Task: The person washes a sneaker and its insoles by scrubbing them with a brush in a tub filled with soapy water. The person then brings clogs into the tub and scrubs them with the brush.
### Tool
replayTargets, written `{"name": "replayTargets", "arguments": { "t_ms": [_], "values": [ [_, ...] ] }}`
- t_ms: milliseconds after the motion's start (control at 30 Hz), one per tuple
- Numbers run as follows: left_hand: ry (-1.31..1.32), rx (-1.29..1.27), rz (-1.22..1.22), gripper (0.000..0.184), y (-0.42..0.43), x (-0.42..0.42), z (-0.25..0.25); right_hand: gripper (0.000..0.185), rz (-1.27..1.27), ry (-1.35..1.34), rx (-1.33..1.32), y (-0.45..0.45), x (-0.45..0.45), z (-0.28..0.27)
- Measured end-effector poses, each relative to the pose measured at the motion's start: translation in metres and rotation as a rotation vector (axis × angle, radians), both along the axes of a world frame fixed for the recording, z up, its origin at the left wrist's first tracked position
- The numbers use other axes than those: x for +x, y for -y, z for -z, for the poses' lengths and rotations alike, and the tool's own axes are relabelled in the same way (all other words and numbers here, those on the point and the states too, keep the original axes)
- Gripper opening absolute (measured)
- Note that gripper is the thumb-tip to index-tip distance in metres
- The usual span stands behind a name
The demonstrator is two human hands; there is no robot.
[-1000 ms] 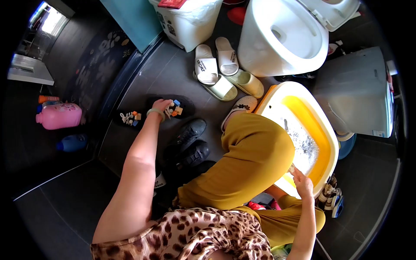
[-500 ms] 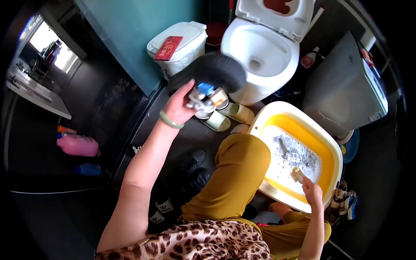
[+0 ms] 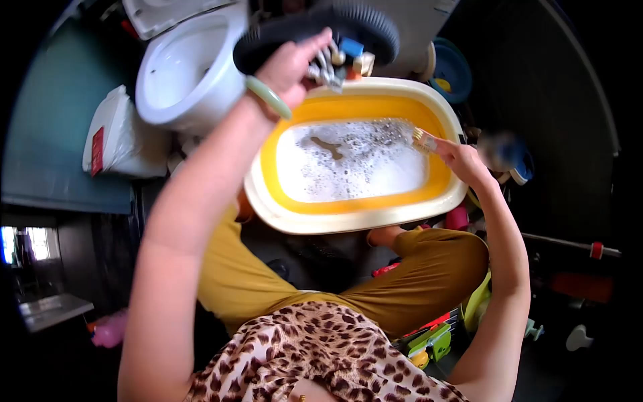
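Gripped in my left hand (image 3: 291, 70) is a black shoe (image 3: 274, 41) with a ridged sole edge, held up over the far rim of the basin. Pale laces and blue, cream and orange blocks (image 3: 351, 47) hang on it beside my fingers. My right hand (image 3: 462, 161) is closed on a small brush (image 3: 420, 139) at the basin's right inner wall. The yellow and white basin (image 3: 348, 222) holds foamy water, with a dark elongated thing (image 3: 327, 147) in the foam.
A white toilet (image 3: 191, 70) and a bin with a red packet (image 3: 98, 151) stand at the left. Blue basins (image 3: 450, 70) are at the back right. Green items (image 3: 432, 342) lie beside my right leg, and a pole (image 3: 569, 246) extends at the right.
The view has turned toward the basin. My left hand has lifted the shoe from the floor and carried it over to the basin's far rim. My right hand still holds the brush.
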State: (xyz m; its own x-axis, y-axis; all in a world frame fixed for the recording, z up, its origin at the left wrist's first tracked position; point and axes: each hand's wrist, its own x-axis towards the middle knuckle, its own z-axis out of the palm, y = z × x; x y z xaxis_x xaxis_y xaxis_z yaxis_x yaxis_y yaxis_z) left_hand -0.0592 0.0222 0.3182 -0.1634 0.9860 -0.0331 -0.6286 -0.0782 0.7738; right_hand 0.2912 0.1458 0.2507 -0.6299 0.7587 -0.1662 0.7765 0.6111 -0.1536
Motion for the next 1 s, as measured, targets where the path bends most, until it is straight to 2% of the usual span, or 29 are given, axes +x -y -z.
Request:
{"name": "replayTargets", "arguments": {
  "t_ms": [67, 100, 133, 233, 333, 367, 400, 433, 533, 567, 600, 633, 667, 733, 767, 867, 933, 1000],
  "values": [
    [0.034, -0.175, -0.020, 0.027, -0.017, 0.032, 0.054, 0.027, -0.027, 0.005, -0.055, -0.014, 0.012, 0.013],
    [0.169, -0.417, -0.255, 0.026, -0.034, 0.048, 0.098, 0.027, -0.052, -0.016, -0.048, -0.031, 0.025, 0.039],
    [0.161, -0.641, -0.378, 0.025, -0.037, 0.067, 0.126, 0.028, -0.023, 0.010, -0.100, -0.039, 0.028, 0.053],
    [0.134, -0.966, -0.265, 0.028, -0.021, 0.091, 0.239, 0.033, 0.020, 0.032, -0.243, -0.056, 0.040, 0.110],
    [0.372, -1.137, -0.323, 0.032, -0.004, 0.103, 0.293, 0.035, -0.011, -0.066, -0.352, -0.074, 0.037, 0.169],
    [0.477, -1.142, -0.332, 0.033, 0.000, 0.101, 0.314, 0.037, 0.135, -0.099, -0.421, -0.081, 0.028, 0.185],
    [0.489, -1.155, -0.325, 0.034, -0.002, 0.100, 0.313, 0.040, 0.285, -0.127, -0.487, -0.087, 0.018, 0.201],
    [0.530, -1.175, -0.355, 0.034, -0.005, 0.098, 0.318, 0.040, 0.290, -0.114, -0.521, -0.093, 0.010, 0.222],
    [0.607, -1.128, -0.277, 0.034, -0.007, 0.086, 0.329, 0.044, 0.582, -0.326, -0.605, -0.101, -0.005, 0.295],
    [0.603, -1.148, -0.283, 0.034, -0.010, 0.083, 0.333, 0.046, 0.610, -0.538, -0.604, -0.092, -0.007, 0.335],
    [0.579, -1.174, -0.300, 0.034, -0.013, 0.082, 0.333, 0.046, 0.605, -0.621, -0.639, -0.077, -0.012, 0.352],
    [0.561, -1.200, -0.312, 0.034, -0.015, 0.083, 0.333, 0.047, 0.599, -0.704, -0.677, -0.062, -0.023, 0.354],
    [0.568, -1.193, -0.289, 0.034, -0.016, 0.081, 0.334, 0.046, 0.558, -0.701, -0.834, -0.045, -0.026, 0.349],
    [0.576, -1.194, -0.291, 0.035, -0.016, 0.083, 0.331, 0.045, 0.483, -0.661, -1.145, -0.008, -0.049, 0.307],
    [0.550, -1.197, -0.279, 0.035, -0.016, 0.082, 0.328, 0.050, 0.571, -0.696, -1.329, -0.007, -0.059, 0.273],
    [0.581, -1.133, -0.262, 0.036, -0.016, 0.083, 0.324, 0.057, 0.685, -0.760, -1.271, -0.007, -0.068, 0.232],
    [0.633, -1.076, -0.201, 0.037, -0.008, 0.080, 0.324, 0.060, 0.568, -0.799, -1.207, -0.008, -0.065, 0.222],
    [0.703, -0.962, -0.125, 0.039, -0.001, 0.078, 0.325, 0.060, 0.522, -0.751, -1.262, -0.002, -0.064, 0.215]
  ]
}}
